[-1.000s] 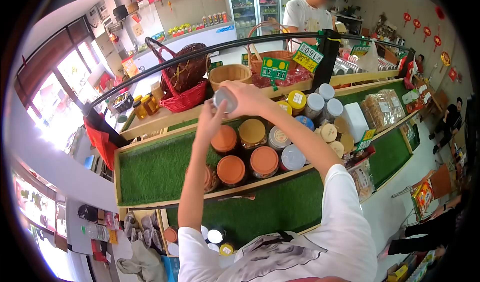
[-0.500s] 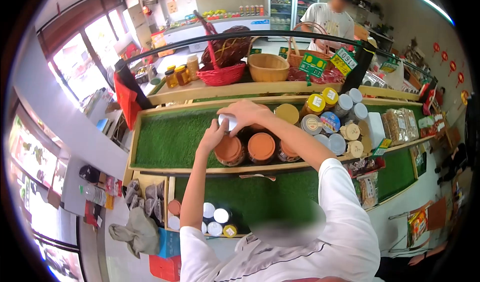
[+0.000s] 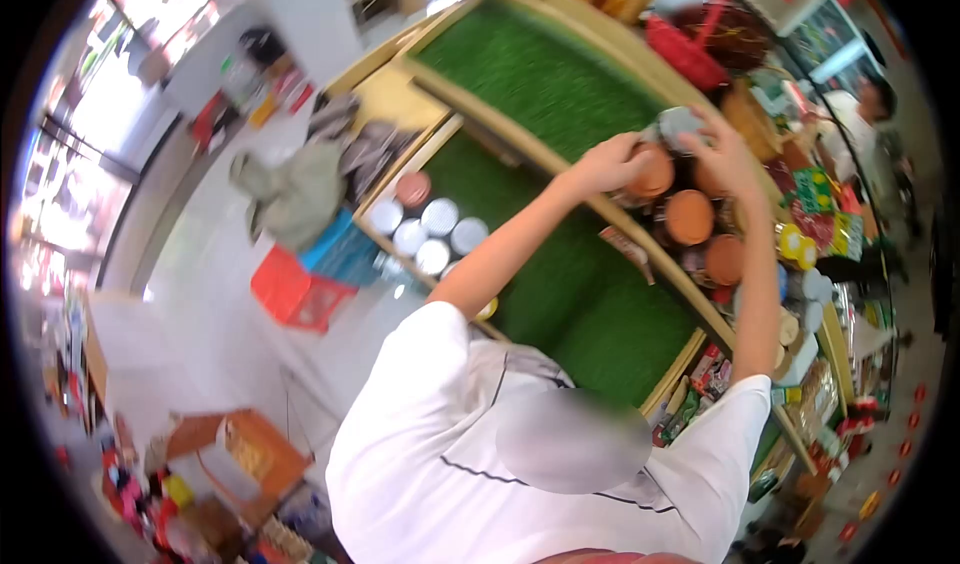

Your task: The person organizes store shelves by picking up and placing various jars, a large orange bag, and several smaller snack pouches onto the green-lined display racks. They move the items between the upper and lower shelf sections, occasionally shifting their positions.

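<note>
Head cam: grey-lidded jar (image 3: pixel 679 127) is held by R hand (image 3: pixel 722 150), fingers part-curled round it, next to orange-lidded jars (image 3: pixel 689 216) at turf-lined shelf (image 3: pixel 540 64). L hand (image 3: pixel 606 165) fingers are bent at its side; grip can't be told. Green price tag (image 3: pixel 812 190) is seen nearby, txt too blurred.

No wording or number is coming through legibly. A green rectangular card with yellow spots (image 3: pixel 811 192) is showing only smeared marks, a yellow-and-green rectangular card (image 3: pixel 848 234) near it is blurring likewise, and round yellow jar lids (image 3: pixel 791 241) are bearing pale, unreadable patches.
</note>
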Demonstrator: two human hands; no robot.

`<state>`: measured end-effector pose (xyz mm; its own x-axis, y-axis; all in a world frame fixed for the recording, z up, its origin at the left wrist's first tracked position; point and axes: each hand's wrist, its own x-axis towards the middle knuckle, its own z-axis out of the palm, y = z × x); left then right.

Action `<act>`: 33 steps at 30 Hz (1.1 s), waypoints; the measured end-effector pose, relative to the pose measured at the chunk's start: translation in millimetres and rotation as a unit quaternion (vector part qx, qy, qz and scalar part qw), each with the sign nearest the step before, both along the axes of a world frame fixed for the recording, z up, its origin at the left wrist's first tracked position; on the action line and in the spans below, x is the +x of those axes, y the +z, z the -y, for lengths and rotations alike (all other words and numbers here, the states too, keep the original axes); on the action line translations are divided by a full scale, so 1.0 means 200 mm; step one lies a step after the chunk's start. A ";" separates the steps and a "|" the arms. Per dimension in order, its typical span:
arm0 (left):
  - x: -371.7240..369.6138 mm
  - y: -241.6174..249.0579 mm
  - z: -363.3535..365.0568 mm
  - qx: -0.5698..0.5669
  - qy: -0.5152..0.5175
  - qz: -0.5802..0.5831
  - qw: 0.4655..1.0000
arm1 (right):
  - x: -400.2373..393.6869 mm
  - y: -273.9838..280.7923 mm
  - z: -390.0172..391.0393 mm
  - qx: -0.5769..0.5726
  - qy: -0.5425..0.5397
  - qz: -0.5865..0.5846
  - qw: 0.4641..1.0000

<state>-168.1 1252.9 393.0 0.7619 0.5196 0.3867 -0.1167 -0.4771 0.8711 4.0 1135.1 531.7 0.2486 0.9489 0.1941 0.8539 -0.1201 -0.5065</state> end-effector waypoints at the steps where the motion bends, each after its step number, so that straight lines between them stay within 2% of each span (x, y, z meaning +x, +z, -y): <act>1: -0.08 -0.01 0.06 -0.012 0.050 0.021 0.998 | -0.10 0.05 -0.02 0.003 0.014 -0.018 1.000; 4: -0.38 -0.04 0.26 -0.051 0.153 0.153 0.975 | -0.44 0.10 -0.10 0.018 0.042 -0.026 0.999; 5: -0.48 -0.11 0.34 -0.061 0.188 0.157 0.968 | -0.52 0.06 -0.13 0.010 0.058 -0.037 0.998; 6: -0.54 -0.26 0.41 -0.121 0.182 0.177 0.960 | -0.58 0.02 -0.17 0.005 0.074 -0.047 0.996; 8: -0.74 -0.53 0.54 -0.130 0.190 0.086 0.969 | -0.71 -0.12 -0.24 0.024 0.141 -0.101 0.985; 9: -0.85 -0.68 0.60 -0.139 0.202 0.047 0.968 | -0.80 -0.20 -0.26 0.031 0.176 -0.084 0.980; 10: -0.96 -0.79 0.65 -0.107 0.241 0.027 0.964 | -0.90 -0.29 -0.26 0.008 0.180 -0.143 0.973; 11: -1.09 -0.90 0.71 -0.129 0.259 -0.032 0.957 | -0.98 -0.43 -0.27 -0.020 0.190 -0.186 0.964; 12: -1.19 -1.12 0.76 -0.121 0.282 -0.055 0.950 | -1.07 -0.54 -0.25 -0.083 0.184 -0.228 0.953; 13: -1.30 -1.20 0.83 -0.201 0.313 -0.089 0.924 | -1.13 -0.73 -0.24 -0.113 0.186 -0.229 0.949; 14: -1.41 -1.34 0.87 -0.245 0.306 -0.167 0.905 | -1.19 -0.89 -0.22 -0.178 0.156 -0.204 0.950; 15: -1.48 -1.45 0.89 -0.265 0.311 -0.175 0.896 | -1.24 -1.15 -0.18 -0.148 0.132 -0.219 0.955; 16: -1.57 -1.54 0.92 -0.285 0.314 -0.186 0.886 | -1.27 -1.40 -0.11 -0.131 0.087 -0.149 0.976; 17: -1.64 -1.59 0.93 -0.300 0.317 -0.198 0.878 | -1.34 -1.56 -0.04 -0.107 0.035 -0.120 0.986; 18: -1.68 -1.61 0.92 -0.300 0.303 -0.255 0.868 | -1.39 -1.76 0.04 -0.113 -0.017 -0.149 0.982; 19: -1.70 -1.62 0.90 -0.307 0.306 -0.243 0.868 | -1.42 -2.00 0.12 -0.137 -0.053 -0.149 0.978; 20: -1.70 -1.62 0.90 -0.316 0.305 -0.233 0.868 | -1.45 -2.17 0.17 -0.264 -0.148 -0.258 0.917; 21: -1.69 -1.62 0.91 -0.327 0.300 -0.225 0.868 | -1.51 -2.14 0.21 -0.298 -0.202 -0.289 0.887; 22: -1.68 -1.61 0.89 -0.369 0.264 -0.238 0.859 | -1.52 -2.33 0.26 -0.301 -0.217 -0.277 0.887; 23: -1.66 -1.64 0.90 -0.355 0.257 -0.237 0.867 | -1.53 -2.52 0.32 -0.302 -0.235 -0.264 0.885; 25: -1.59 -1.77 0.87 -0.315 0.236 -0.225 0.891 | -1.57 -2.31 0.28 -0.359 -0.273 -0.422 0.787; 27: -1.50 -1.73 0.84 -0.313 0.190 -0.208 0.907 | -1.57 -2.43 0.27 -0.352 -0.296 -0.417 0.784; 29: -1.48 -1.85 0.84 -0.406 0.146 -0.145 0.890 | -1.59 -2.44 0.24 -0.320 -0.346 -0.425 0.773; 32: -1.56 -1.98 0.81 -0.174 0.120 -0.232 0.950 | -1.58 -2.46 0.25 -0.284 -0.379 -0.415 0.777; 33: -1.55 -1.94 0.79 -0.212 0.096 -0.259 0.937 | -1.60 -2.42 0.26 -0.262 -0.394 -0.427 0.771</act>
